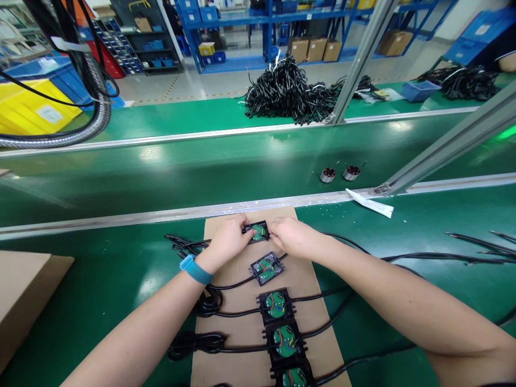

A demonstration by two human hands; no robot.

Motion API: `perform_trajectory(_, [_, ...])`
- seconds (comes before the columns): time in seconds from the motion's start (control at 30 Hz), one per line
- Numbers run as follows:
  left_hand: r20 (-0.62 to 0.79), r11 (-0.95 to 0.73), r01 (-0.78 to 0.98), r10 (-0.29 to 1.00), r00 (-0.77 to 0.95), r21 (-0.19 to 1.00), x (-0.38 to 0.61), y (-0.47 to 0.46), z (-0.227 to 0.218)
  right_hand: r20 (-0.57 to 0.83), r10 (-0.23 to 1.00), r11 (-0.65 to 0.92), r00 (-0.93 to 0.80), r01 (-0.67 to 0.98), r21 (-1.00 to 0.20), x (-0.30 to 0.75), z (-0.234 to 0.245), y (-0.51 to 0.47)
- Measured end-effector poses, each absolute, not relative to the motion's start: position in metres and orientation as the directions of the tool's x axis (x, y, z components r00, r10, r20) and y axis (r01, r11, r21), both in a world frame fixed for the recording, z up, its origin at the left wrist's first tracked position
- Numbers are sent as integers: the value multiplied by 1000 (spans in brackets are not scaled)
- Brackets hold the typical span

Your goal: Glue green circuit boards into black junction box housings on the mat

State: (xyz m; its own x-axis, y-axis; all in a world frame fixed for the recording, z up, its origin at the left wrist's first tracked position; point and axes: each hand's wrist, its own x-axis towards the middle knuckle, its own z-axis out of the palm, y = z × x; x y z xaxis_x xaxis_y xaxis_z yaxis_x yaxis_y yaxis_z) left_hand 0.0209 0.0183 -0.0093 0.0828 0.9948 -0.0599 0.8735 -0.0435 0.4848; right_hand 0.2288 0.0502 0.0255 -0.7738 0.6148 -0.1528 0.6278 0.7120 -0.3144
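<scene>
My left hand (228,239) and my right hand (291,236) both grip the farthest black housing (258,231), a small open box with a round green circuit board and coloured wires inside. It rests at the far end of a brown cardboard sheet (242,328). Several more housings lie in a row toward me on that sheet: one tilted (266,267), then two upright (276,305) (285,340), each with black cables leaving both sides. A blue band (195,269) sits on my left wrist.
Beyond the sheet runs a green conveyor belt (201,172) with two small round metal coils (327,175) (351,172). A white strip (370,203) lies on the rail. A black cable heap (290,91) sits farther back. A cardboard box (24,295) stands at left; loose cables (475,247) at right.
</scene>
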Motion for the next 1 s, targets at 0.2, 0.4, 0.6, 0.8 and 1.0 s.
perform_trajectory(0.2, [-66,-78,835,988,136,544,21,23,-13,-126,582,754,-803,591,-288,232,17,49])
perform_trajectory(0.4, [-81,-67,839,988,132,540,21,26,-12,-182,624,729,-760,650,-215,231,16,43])
perform_trajectory(0.6, [-62,-88,826,987,147,556,20,25,-17,-161,676,651,-720,685,-328,234,15,52])
perform_trajectory(0.8, [-101,-62,822,984,144,566,20,26,-19,-106,707,573,-699,654,-493,239,-1,58])
perform_trajectory(1.0, [-138,-37,842,982,131,538,21,31,-19,-56,717,539,-695,603,-588,241,-6,59])
